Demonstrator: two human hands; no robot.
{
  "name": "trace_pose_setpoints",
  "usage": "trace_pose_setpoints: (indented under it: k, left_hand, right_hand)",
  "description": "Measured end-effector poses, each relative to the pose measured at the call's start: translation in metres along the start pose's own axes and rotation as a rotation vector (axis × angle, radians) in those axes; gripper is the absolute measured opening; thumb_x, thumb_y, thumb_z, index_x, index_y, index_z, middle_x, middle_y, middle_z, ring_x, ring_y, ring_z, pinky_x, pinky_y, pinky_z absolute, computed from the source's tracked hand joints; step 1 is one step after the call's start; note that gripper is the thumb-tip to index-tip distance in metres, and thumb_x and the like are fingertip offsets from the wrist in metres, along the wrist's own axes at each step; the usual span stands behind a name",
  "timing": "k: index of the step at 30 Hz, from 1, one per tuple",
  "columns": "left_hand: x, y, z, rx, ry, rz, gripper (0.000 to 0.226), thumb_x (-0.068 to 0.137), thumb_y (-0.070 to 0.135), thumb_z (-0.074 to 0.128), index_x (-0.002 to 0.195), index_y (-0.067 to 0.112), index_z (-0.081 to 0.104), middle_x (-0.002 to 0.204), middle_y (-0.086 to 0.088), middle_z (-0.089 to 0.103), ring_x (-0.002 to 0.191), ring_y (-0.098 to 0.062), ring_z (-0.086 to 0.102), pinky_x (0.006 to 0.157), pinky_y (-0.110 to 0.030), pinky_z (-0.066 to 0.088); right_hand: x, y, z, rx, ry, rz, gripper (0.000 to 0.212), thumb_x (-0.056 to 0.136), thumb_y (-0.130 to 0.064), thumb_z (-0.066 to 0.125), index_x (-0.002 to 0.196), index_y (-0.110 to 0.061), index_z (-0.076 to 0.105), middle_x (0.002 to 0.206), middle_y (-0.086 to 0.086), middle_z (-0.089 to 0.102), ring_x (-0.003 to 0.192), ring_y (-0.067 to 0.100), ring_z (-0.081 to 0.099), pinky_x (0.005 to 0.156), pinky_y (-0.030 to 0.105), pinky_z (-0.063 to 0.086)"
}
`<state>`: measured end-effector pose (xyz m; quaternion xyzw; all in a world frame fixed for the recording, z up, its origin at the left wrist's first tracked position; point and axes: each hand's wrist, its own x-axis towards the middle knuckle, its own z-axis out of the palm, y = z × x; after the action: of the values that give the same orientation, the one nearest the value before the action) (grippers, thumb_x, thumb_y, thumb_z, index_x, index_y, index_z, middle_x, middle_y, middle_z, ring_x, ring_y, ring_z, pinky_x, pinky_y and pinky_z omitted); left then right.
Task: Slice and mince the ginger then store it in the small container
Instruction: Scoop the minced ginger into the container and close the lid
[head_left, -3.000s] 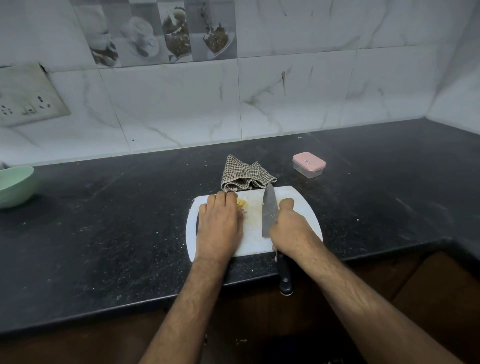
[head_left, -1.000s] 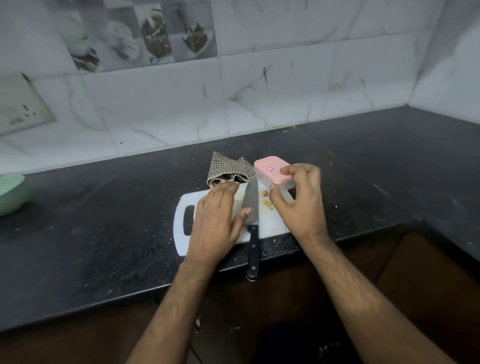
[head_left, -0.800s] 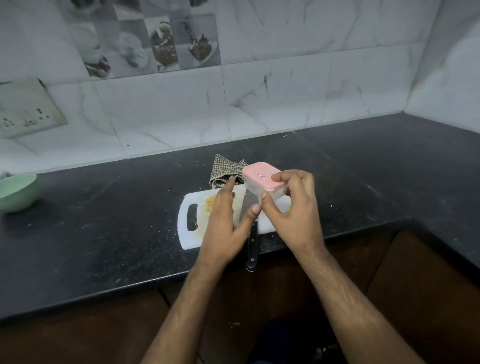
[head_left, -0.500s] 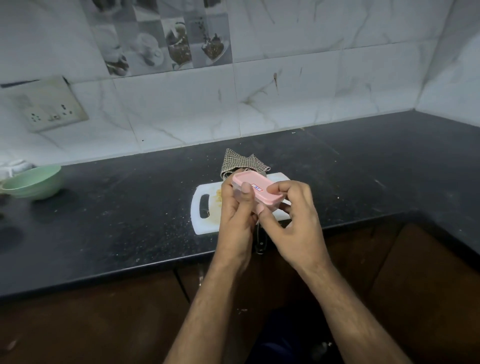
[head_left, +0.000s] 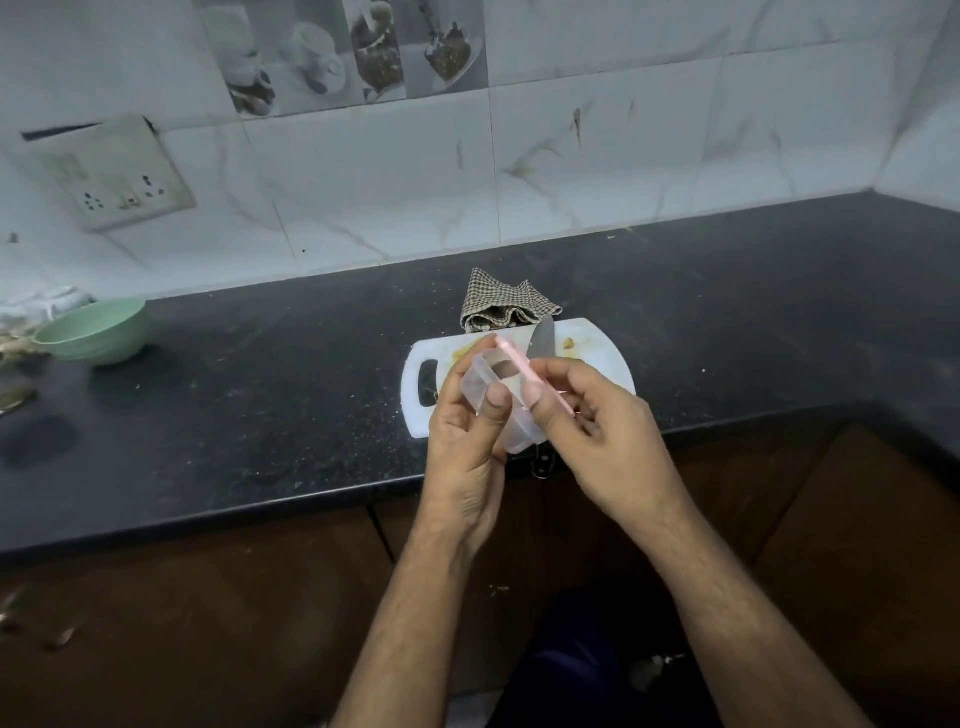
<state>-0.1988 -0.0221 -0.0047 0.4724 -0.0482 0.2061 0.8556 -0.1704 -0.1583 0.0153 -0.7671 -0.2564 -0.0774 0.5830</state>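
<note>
My left hand (head_left: 465, 441) grips the small clear container (head_left: 480, 382), held up in front of me above the counter edge. My right hand (head_left: 587, 431) pinches its pink lid (head_left: 519, 361), which is tilted up off the container. Behind the hands lies the white cutting board (head_left: 597, 348) with yellowish ginger bits (head_left: 569, 343) and a pile of minced ginger (head_left: 460, 353) on it. The knife blade (head_left: 543, 340) rests on the board; its handle end (head_left: 543, 465) pokes over the counter edge, mostly hidden by my hands.
A folded checked cloth (head_left: 501, 304) sits just behind the board. A green bowl (head_left: 93, 330) stands at the far left of the black counter (head_left: 260, 384). The tiled wall carries a switch plate (head_left: 111, 176). The counter turns a corner at the right.
My right hand fetched the pink-lidded container from the counter and brought it over the board. My left hand left the board and took hold of it. The lid has now come up off the container.
</note>
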Motion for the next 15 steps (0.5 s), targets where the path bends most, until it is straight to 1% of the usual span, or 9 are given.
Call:
trace_pose_setpoints:
  k: [1,2,3,6,8,10,12,14,15]
  left_hand:
    - [0.000,-0.002,-0.003,0.018,0.001,-0.013,0.079,0.084,0.040,0.081,0.147,0.008,0.047,0.149,-0.030,0.046,0.136,-0.050,0.047,0.111,-0.067,0.040]
    - [0.000,-0.003,-0.004,0.042,0.003,-0.031,0.073,0.088,0.037,0.077,0.147,0.005,0.047,0.149,-0.030,0.045,0.137,-0.053,0.044,0.111,-0.070,0.036]
    - [0.000,-0.004,-0.004,0.068,0.004,-0.043,0.066,0.092,0.032,0.073,0.145,0.002,0.048,0.146,-0.028,0.050,0.134,-0.053,0.047,0.111,-0.070,0.037]
    - [-0.002,-0.003,0.001,0.093,0.030,-0.057,0.050,0.096,0.023,0.059,0.137,-0.005,0.050,0.128,-0.016,0.065,0.120,-0.043,0.058,0.101,-0.061,0.046]
    - [-0.001,-0.002,0.005,0.069,0.073,-0.072,0.052,0.094,0.022,0.053,0.138,-0.006,0.048,0.131,-0.018,0.066,0.121,-0.043,0.061,0.095,-0.055,0.052]
    - [0.001,-0.003,0.004,0.054,0.116,-0.091,0.053,0.094,0.021,0.048,0.140,-0.004,0.045,0.133,-0.021,0.064,0.121,-0.046,0.063,0.091,-0.048,0.058]
    - [0.005,-0.007,0.002,0.090,0.148,-0.105,0.042,0.098,0.009,0.041,0.139,-0.001,0.048,0.129,-0.019,0.067,0.114,-0.044,0.067,0.083,-0.044,0.061]
    - [0.010,-0.011,-0.002,0.166,0.179,-0.116,0.042,0.095,-0.002,0.040,0.134,0.004,0.054,0.128,-0.016,0.068,0.109,-0.037,0.070,0.082,-0.047,0.061]
    - [0.011,-0.013,-0.004,0.208,0.192,-0.115,0.043,0.092,-0.004,0.044,0.131,0.007,0.058,0.129,-0.015,0.067,0.111,-0.036,0.070,0.086,-0.052,0.060]
  right_hand:
    - [0.000,0.001,0.000,0.031,0.020,0.028,0.041,0.094,-0.056,0.059,0.125,-0.030,0.065,0.106,-0.016,0.072,0.096,0.001,0.068,0.085,0.034,0.059]
    - [0.001,0.002,-0.001,0.041,0.041,0.045,0.039,0.095,-0.054,0.059,0.124,-0.030,0.065,0.105,-0.016,0.072,0.094,0.001,0.069,0.083,0.034,0.059]
    - [0.002,0.004,-0.002,0.018,0.060,0.045,0.040,0.094,-0.055,0.059,0.124,-0.030,0.064,0.108,-0.016,0.071,0.096,0.001,0.068,0.083,0.033,0.059]
    - [0.005,0.012,-0.005,-0.117,0.089,0.019,0.043,0.094,-0.055,0.058,0.129,-0.030,0.058,0.117,-0.017,0.064,0.101,0.001,0.064,0.082,0.026,0.055]
    - [0.005,0.018,-0.008,-0.136,0.128,0.039,0.036,0.099,-0.049,0.052,0.129,-0.030,0.055,0.115,-0.015,0.064,0.097,0.001,0.064,0.079,0.024,0.054]
    - [0.006,0.023,-0.011,-0.094,0.168,0.109,0.027,0.104,-0.042,0.043,0.125,-0.030,0.055,0.103,-0.009,0.069,0.085,0.003,0.068,0.074,0.028,0.056]
    - [0.010,0.030,-0.016,-0.031,0.204,0.198,0.028,0.107,-0.036,0.036,0.122,-0.025,0.056,0.088,-0.002,0.071,0.072,0.009,0.072,0.067,0.034,0.060]
    - [0.017,0.040,-0.020,0.069,0.233,0.285,0.031,0.107,-0.034,0.034,0.119,-0.018,0.058,0.087,0.005,0.071,0.066,0.017,0.073,0.061,0.040,0.061]
    - [0.021,0.046,-0.022,0.124,0.248,0.328,0.031,0.108,-0.034,0.035,0.117,-0.016,0.058,0.090,0.009,0.070,0.064,0.020,0.074,0.059,0.040,0.061]
